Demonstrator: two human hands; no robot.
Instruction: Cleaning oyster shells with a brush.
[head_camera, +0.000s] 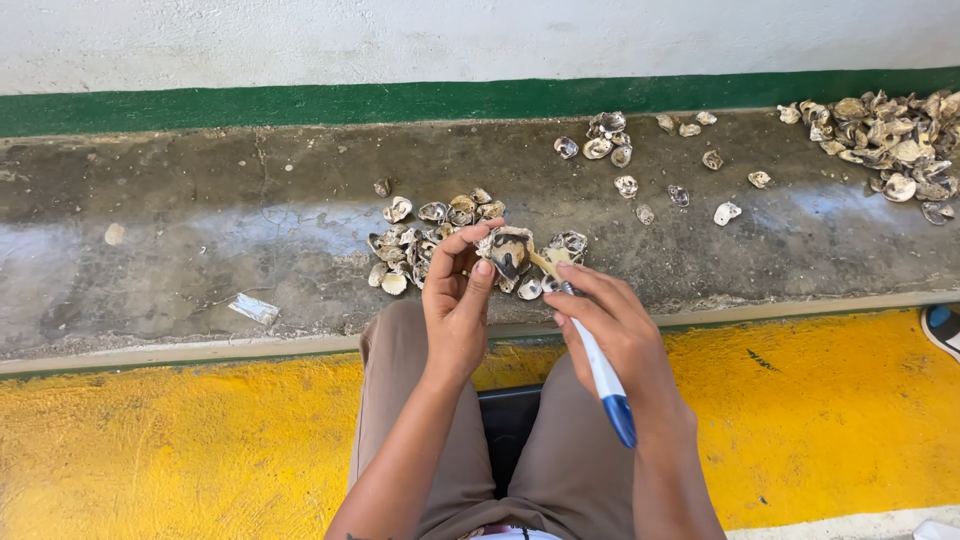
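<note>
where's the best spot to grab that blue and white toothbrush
Grip the toothbrush on its straight white mid-handle, coming from the right side, as the right hand does. The handle slants down toward the person, its bristle end up against the shell pinched in the left hand.

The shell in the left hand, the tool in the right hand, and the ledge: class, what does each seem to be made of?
Shell: natural shell, rough and chalky outside, darker glossy inside.
Tool: handle looks like smooth white and blue plastic; its tip is too blurred to judge.
Ledge: probably bare concrete, grey, stained, with fine cracks.
The left hand pinches the shell; the right hand grips the tool.
</note>
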